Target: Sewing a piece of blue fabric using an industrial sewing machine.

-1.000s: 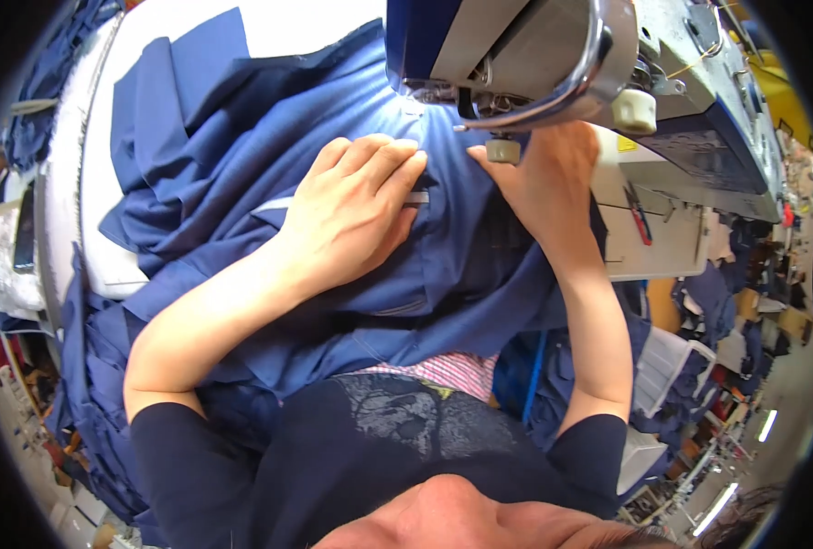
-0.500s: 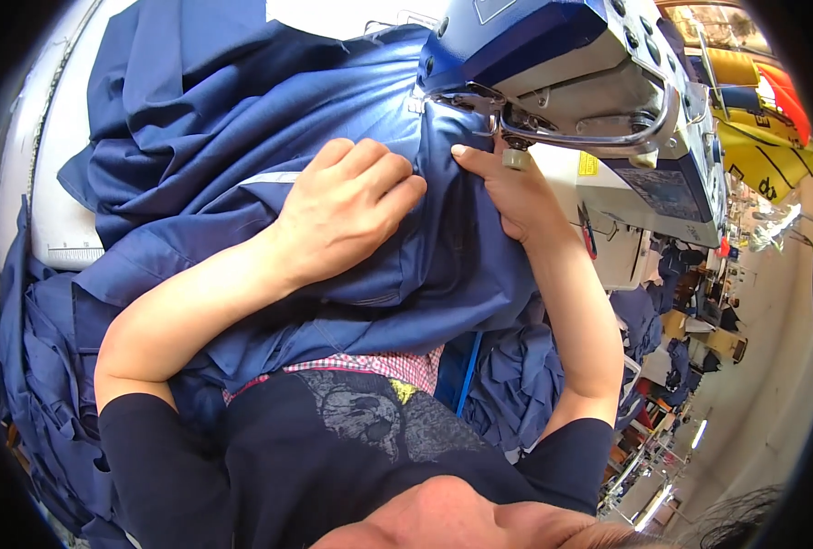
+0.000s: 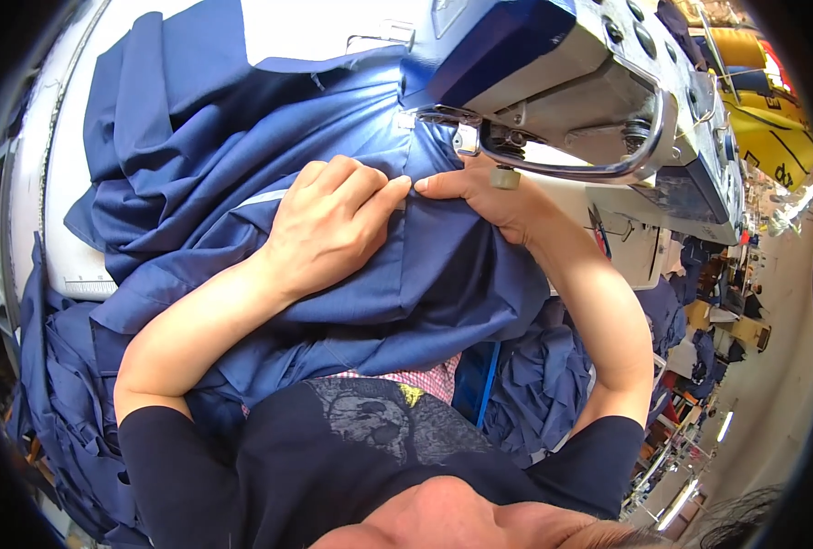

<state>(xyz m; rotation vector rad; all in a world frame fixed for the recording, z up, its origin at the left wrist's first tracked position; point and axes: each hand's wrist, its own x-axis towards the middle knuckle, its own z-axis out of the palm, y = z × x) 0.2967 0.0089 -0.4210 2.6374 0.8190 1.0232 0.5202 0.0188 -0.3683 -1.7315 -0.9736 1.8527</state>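
Observation:
A large piece of dark blue fabric (image 3: 351, 320) lies in folds under the sewing machine (image 3: 516, 46) and drapes toward my lap. The presser foot (image 3: 406, 120) rests on a seam in it. My left hand (image 3: 328, 224) is closed, with thumb and fingers pinching the cloth beside that seam. My right hand (image 3: 498, 203) holds the cloth just right of the seam, its thumb on top and nearly meeting my left fingertips. The other right fingers are partly hidden by the fabric and the machine's knob (image 3: 505, 177).
A white table (image 3: 77, 206) with a ruler strip (image 3: 89, 285) extends to the left. Heaps of blue cloth (image 3: 68, 384) hang at the left, and another pile (image 3: 539, 389) lies at the right. Thread snips (image 3: 598, 224) lie right of my right forearm. Yellow fabric (image 3: 772, 137) hangs at the far right.
My right thumb has moved down and left along the cloth, closer to my left fingertips. The seam now runs straighter between my hands. The whole view has shifted slightly.

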